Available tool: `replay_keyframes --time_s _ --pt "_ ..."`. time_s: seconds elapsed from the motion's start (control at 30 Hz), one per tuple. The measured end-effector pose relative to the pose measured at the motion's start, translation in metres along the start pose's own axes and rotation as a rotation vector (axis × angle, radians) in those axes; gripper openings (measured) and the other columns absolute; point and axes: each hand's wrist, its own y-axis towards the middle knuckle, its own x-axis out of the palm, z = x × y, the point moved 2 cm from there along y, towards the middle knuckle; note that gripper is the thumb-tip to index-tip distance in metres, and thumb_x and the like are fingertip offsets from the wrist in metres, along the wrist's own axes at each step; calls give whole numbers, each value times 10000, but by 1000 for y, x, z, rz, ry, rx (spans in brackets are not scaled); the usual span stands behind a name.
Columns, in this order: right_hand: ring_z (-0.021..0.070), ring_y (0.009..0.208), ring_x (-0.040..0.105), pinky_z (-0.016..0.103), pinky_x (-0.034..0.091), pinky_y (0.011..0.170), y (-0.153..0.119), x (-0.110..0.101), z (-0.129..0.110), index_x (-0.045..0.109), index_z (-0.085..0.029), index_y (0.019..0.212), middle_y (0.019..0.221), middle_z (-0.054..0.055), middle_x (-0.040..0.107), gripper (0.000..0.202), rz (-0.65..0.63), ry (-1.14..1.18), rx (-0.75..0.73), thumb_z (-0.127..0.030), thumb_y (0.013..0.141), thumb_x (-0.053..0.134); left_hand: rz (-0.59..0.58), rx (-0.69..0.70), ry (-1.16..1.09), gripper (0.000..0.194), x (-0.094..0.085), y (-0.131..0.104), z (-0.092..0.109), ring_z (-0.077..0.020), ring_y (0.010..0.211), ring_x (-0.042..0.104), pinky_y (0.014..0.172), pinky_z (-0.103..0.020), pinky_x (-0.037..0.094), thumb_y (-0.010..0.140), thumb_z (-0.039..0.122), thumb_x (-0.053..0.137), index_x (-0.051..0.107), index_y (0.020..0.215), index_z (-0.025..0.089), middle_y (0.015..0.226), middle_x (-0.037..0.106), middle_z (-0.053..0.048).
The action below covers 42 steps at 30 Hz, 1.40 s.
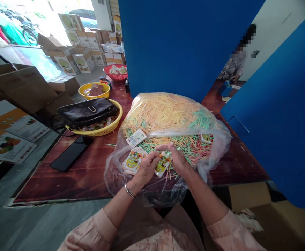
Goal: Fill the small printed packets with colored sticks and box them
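A large clear plastic bag [168,111] full of thin coloured sticks lies open on the dark red table. Over its mouth, my left hand [148,165] pinches a small printed packet [163,164] with a cartoon fruit picture. Close by on the right, my right hand [178,159] has its fingers bent at the packet's top edge; what lies between them is too small to make out. Left of my left hand rests a stack of similar packets [133,160]. Another packet [136,138] lies higher up on the bag, and one more [207,138] is at its right side.
At the left are a black phone [71,153] and a yellow basket [110,129] bearing a black handbag [89,111]. Behind stand a smaller yellow basket [83,91] and a red basket [121,77]. Blue panels [165,45] rise behind and right; a person [233,66] sits beyond.
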Motion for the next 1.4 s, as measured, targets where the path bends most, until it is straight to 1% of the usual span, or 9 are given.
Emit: replay_keyframes --time_s 0.2,0.37,0.53,0.73,0.93,1.07,1.23,1.3,1.4 --pt "186 934 609 317 459 856 -2 -4 8 599 -225 1080 992 48 667 420 -62 -72 -26 -537 851 437 -20 17 -126 144 3 -1 0 -128 789 514 726 -246 413 838 298 479 548 809 175 888 612 -27" --pt "191 1004 589 351 477 852 -6 -7 -1 243 -286 1368 1279 104 506 688 78 -39 -168 -465 796 580 17 -53 -143 139 3 1 4 -94 649 441 616 -207 382 816 305 514 553 800 173 708 525 29" --pt "195 1052 580 372 419 944 -15 -11 -14 525 -256 1170 1123 62 618 317 72 -183 -273 -382 890 443 17 -69 -212 132 6 0 4 -81 619 417 579 -189 369 798 305 540 539 790 174 690 493 42" --pt "170 893 639 347 469 866 -21 -25 -14 623 -208 965 933 31 689 209 82 -169 -235 -296 864 462 -11 -111 -223 155 6 -5 0 -76 623 431 585 -183 369 786 325 564 554 814 172 690 502 43" --pt "195 1174 503 371 356 1018 -28 -18 -18 554 -243 1192 1244 41 574 352 -133 -333 -171 -350 868 467 -20 -99 -282 176 12 -7 5 -86 658 488 627 -200 413 781 341 576 574 820 169 734 559 27" --pt "195 1183 490 375 387 994 -37 -15 1 380 -254 1309 1346 83 466 512 230 -168 -263 -388 836 523 61 -132 -389 210 19 -7 -2 -87 641 514 608 -204 431 761 359 600 564 867 180 759 588 26" --pt "166 807 608 296 491 753 -54 -11 19 592 -205 972 872 23 655 232 368 -237 -116 -367 826 515 64 -59 -343 173 33 -9 5 -92 705 525 664 -209 437 772 318 599 564 873 182 807 582 19" --pt "159 774 603 283 491 724 -62 -29 16 603 -199 933 847 14 656 234 500 -259 -105 -378 825 499 40 -20 -261 140 35 -10 10 -100 727 531 699 -219 437 792 306 571 562 842 175 784 584 12" --pt "161 741 600 283 489 686 -79 -89 11 616 -187 943 853 25 663 288 741 -329 -76 -406 791 507 43 -21 -173 144 23 -13 12 -110 693 545 684 -240 448 825 318 508 537 857 180 724 591 11"
